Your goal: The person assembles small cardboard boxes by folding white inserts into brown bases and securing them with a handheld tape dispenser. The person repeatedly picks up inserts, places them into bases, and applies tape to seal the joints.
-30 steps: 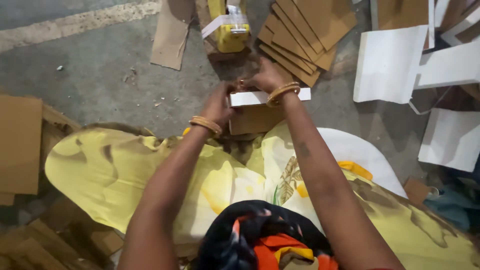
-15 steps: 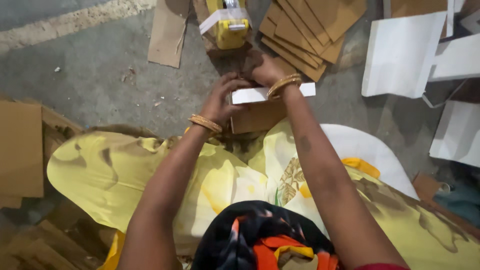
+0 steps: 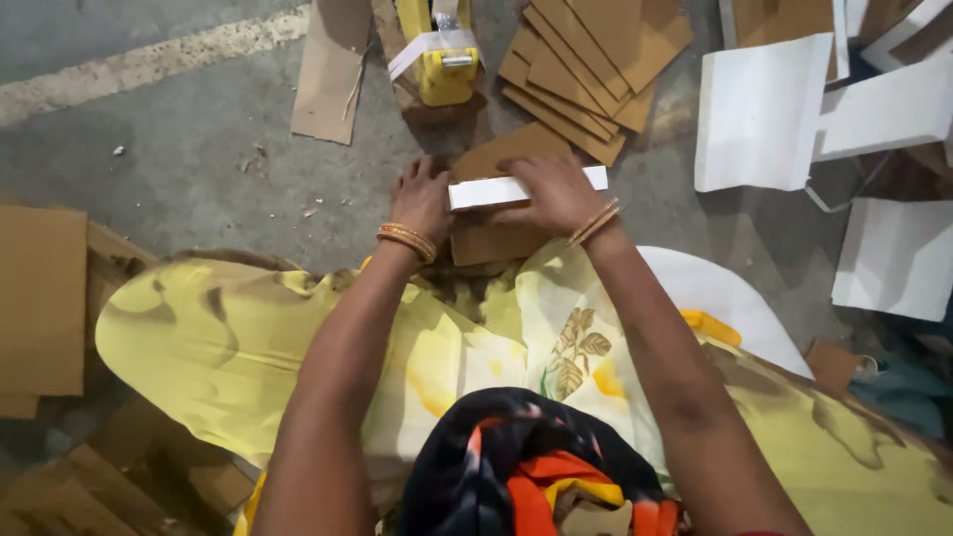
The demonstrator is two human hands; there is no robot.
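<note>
The narrow white rectangular strip (image 3: 501,191) lay across a brown cardboard piece (image 3: 496,238) on the grey concrete floor (image 3: 189,139). Compared with half a second before, both hands had flattened onto it: right hand (image 3: 556,194) pressed over its middle, left hand (image 3: 422,201) beside its left end, fingers spread. Beyond stood a yellow tape dispenser (image 3: 442,50), a fanned stack of brown cardboard sheets (image 3: 596,60), and white foam boards (image 3: 759,114) to the right.
</note>
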